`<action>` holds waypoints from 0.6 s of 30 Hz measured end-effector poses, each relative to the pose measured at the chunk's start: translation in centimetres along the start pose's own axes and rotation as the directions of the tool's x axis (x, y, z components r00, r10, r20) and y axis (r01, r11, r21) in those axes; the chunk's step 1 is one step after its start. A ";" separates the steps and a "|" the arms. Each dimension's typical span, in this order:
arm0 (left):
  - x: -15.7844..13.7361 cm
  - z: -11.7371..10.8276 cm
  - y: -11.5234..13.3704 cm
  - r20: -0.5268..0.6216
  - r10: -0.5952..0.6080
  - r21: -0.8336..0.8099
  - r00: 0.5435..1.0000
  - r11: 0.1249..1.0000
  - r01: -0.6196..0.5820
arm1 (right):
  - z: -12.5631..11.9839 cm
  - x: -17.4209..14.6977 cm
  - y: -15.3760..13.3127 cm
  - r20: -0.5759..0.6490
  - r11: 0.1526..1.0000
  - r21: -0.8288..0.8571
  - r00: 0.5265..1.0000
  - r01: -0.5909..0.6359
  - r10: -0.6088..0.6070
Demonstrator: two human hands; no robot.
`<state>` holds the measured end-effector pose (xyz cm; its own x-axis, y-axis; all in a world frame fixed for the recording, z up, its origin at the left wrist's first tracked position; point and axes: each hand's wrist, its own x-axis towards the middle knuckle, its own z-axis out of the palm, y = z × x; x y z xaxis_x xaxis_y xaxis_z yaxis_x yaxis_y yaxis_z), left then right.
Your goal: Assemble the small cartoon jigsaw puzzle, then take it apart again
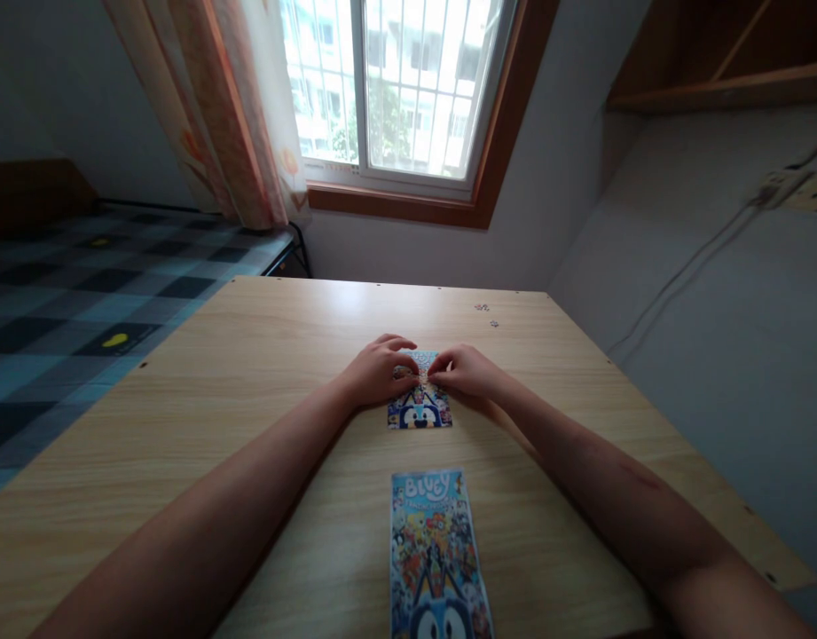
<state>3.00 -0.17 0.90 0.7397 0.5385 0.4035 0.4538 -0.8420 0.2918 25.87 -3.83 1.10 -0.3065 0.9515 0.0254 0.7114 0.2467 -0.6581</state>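
A nearly filled jigsaw puzzle (420, 417) with a blue cartoon dog's face lies flat on the wooden table, between both hands. My left hand (380, 371) rests over its left edge, fingers curved and apart, with the thumb and a fingertip touching the picture. From the other side, my right hand (471, 369) has thumb and forefinger pinched together at the puzzle's upper right. Whatever sits between those fingertips is too small to make out. Nearer to me lies a printed sheet or box lid (435, 550) reading "BLUEY", showing the same picture.
Several loose puzzle pieces (483, 308) lie near the table's far right corner, with another piece (494, 324) closer. The table (302, 355) reaches toward a window (414, 89). A checked bed (129, 275) stands at left; a cable (680, 266) hangs along the right wall.
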 end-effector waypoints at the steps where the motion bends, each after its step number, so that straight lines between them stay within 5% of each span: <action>1: 0.0 0.0 0.0 0.001 0.000 0.000 1.000 1.000 0.000 | 0.0 0.0 0.0 0.002 1.000 -0.002 1.000 0.007 -0.007; 8: 0.0 0.0 0.0 -0.005 0.009 -0.016 1.000 1.000 -0.009 | 0.2 0.2 0.6 -0.006 1.000 0.024 1.000 0.011 -0.011; 11: 0.0 0.0 -0.1 -0.004 0.006 -0.030 1.000 1.000 -0.006 | -0.5 0.6 1.5 -0.154 0.995 0.098 0.988 0.017 -0.002; 13: -0.1 0.0 -0.3 -0.014 -0.006 -0.053 1.000 0.999 0.005 | -1.6 0.9 2.5 -0.378 0.993 0.119 0.925 0.013 0.033; 15: -0.1 0.0 -0.4 -0.041 -0.023 -0.077 0.999 0.997 0.019 | -3.1 1.1 4.0 -0.582 0.992 0.123 0.809 -0.020 0.088; 18: -0.2 -0.2 -0.1 -0.062 -0.013 -0.072 0.998 0.997 0.009 | -5.2 1.1 7.1 -0.736 0.983 0.152 0.652 -0.102 0.181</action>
<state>2.73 -0.13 0.97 0.7011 0.5507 0.4529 0.4235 -0.8327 0.3569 33.86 -0.13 0.38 0.3949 0.8002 0.4513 0.6349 0.1174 -0.7637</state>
